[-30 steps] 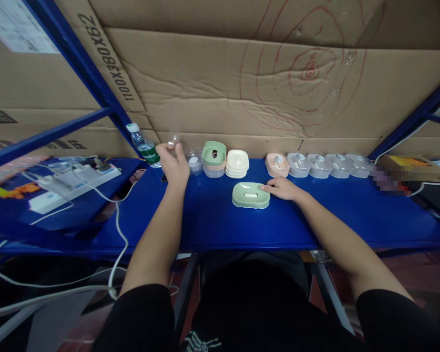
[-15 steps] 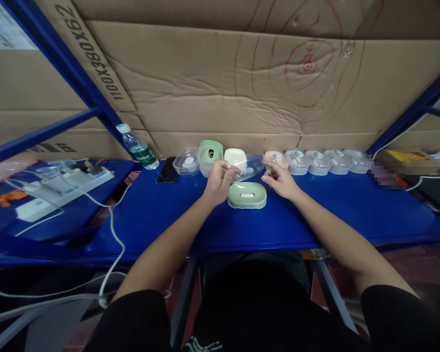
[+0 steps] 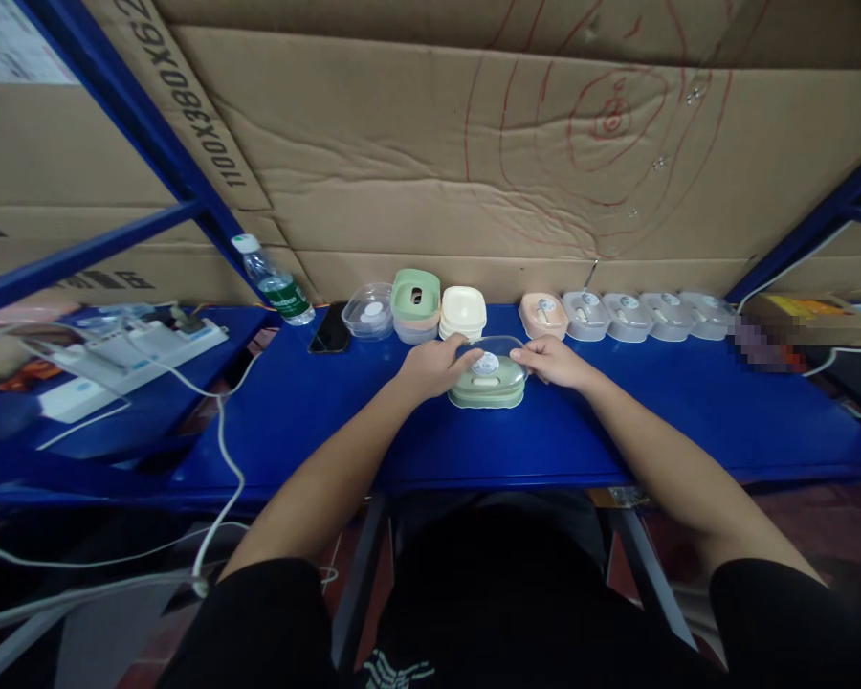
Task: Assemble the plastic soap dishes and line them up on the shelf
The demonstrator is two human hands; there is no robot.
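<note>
A clear plastic lid [image 3: 503, 350] with a round white sticker is held between my two hands, tilted over a green oval box [image 3: 486, 392]. My left hand [image 3: 441, 366] grips the lid's left end, thumb on top near the sticker. At the other end, my right hand [image 3: 551, 361] pinches the rim between thumb and fingers. The box stands on the blue table, a white oblong piece showing in its middle through the lid. Whether the lid touches the box all round cannot be made out.
Behind the box stand stacked clear lids [image 3: 369, 311], green trays [image 3: 416, 295] and cream trays [image 3: 464, 311]. To their right runs a row with a pink lidded box [image 3: 543, 316] and several grey ones [image 3: 628, 318]. A phone [image 3: 329, 329] and a water bottle [image 3: 276, 282] are at left.
My left hand has brought a clear lid from the stack at left over the green box. My right hand left the box and took the lid's right end; the lid has come down onto the box.
</note>
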